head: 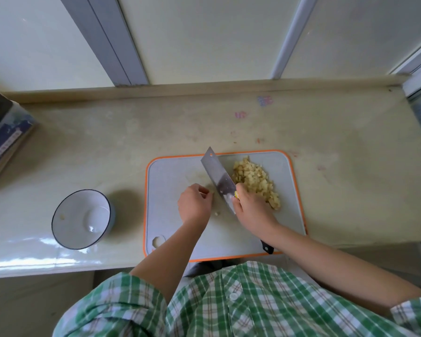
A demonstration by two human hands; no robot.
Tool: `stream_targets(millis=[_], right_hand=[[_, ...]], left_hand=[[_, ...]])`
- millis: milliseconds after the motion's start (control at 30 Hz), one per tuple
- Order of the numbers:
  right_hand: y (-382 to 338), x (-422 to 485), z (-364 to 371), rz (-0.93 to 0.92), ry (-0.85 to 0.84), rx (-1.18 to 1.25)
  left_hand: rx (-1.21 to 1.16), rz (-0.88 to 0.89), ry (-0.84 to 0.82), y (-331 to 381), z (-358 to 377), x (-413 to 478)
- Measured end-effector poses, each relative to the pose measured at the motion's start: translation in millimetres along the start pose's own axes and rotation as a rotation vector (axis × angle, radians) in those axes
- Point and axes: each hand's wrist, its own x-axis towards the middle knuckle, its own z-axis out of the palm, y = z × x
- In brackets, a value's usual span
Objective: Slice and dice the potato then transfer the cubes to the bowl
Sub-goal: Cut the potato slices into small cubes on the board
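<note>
Your right grip [247,203] is clamped on the knife [219,181], fingers wrapped where blade meets handle; the black handle end pokes out past your wrist, near the board's front edge. The blade runs up and away from that grip toward the board's far edge, tilted, its broad face catching the light

Just right of the blade, touching your right grip's knuckles, lies the heap of potato cubes [257,181], pale yellow, spread along the right half of the board [170,171]. A small stray bit [216,213] sits between your two grips, just left of the blade's heel

Your left grip [195,203] rests on the board just left of the knife, fingers curled in together; you cannot tell from here whether anything sits under the fingertips. It does not touch the blade

The board is grey with an orange rim and a hanging hole at its near left corner. It lies on the pale counter [107,142], its front edge over the counter's lip

Well left of your left grip stands the bowl [83,218], white with a dark rim, upright on the counter, apart from the board. One small pale speck shows on its inner wall; otherwise no cubes are in it

Far left, at the counter's end, a dark blue box [3,139] sits tilted. Your green checked shirt [229,302] fills the bottom of the view
</note>
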Motion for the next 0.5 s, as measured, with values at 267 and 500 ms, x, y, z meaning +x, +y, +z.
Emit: stream_targets(millis=[267,500], right_hand=[[-2,9,-7,-0.123,-0.080,-0.126],[8,12,-16,-0.124,-0.134,-0.202]], left_hand=[[0.083,-0.025,0.104,-17,-13,3],[0.141,0.152,0.059,-12,-7,9]])
